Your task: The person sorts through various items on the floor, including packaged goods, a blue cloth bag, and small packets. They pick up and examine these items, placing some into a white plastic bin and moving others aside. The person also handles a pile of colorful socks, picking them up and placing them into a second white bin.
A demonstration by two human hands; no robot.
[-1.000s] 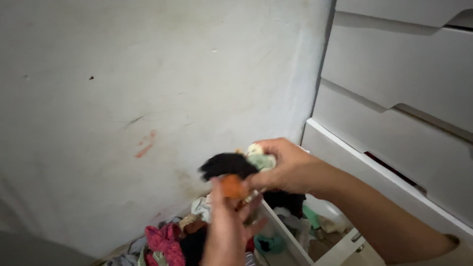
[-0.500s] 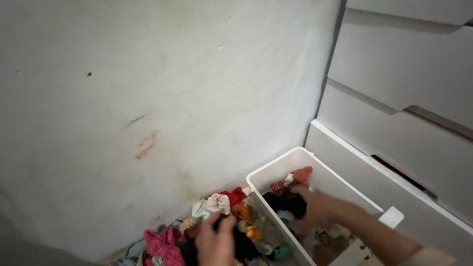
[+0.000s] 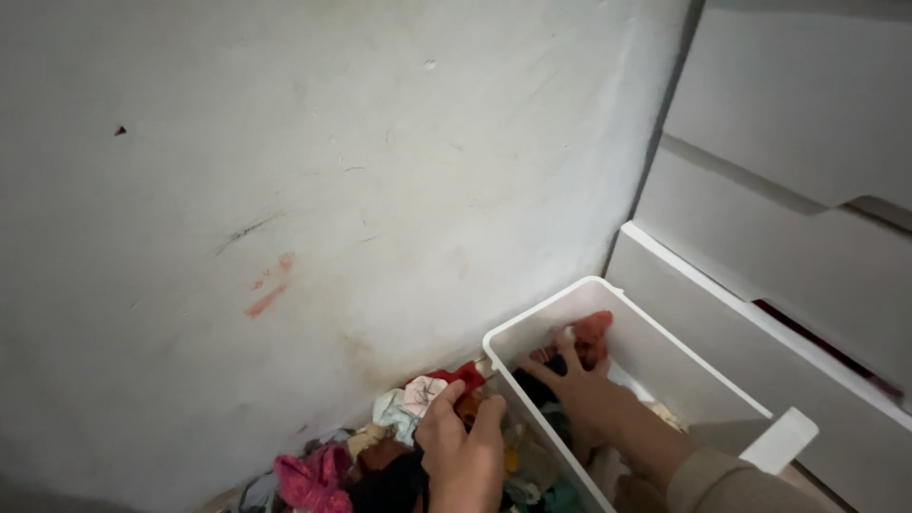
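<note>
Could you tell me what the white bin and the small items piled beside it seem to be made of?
The white bin looks like smooth moulded plastic: thin, even walls and a rounded rim. The piled items look like soft fabric: crumpled, matte and folded, in pink, red and pale colours. The exact textile cannot be told.

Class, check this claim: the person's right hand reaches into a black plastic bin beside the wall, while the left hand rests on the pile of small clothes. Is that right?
Not quite: the bin is white, not black, as the head view shows. The right hand does reach into it, and the left hand rests on the clothes pile beside the wall.
</note>
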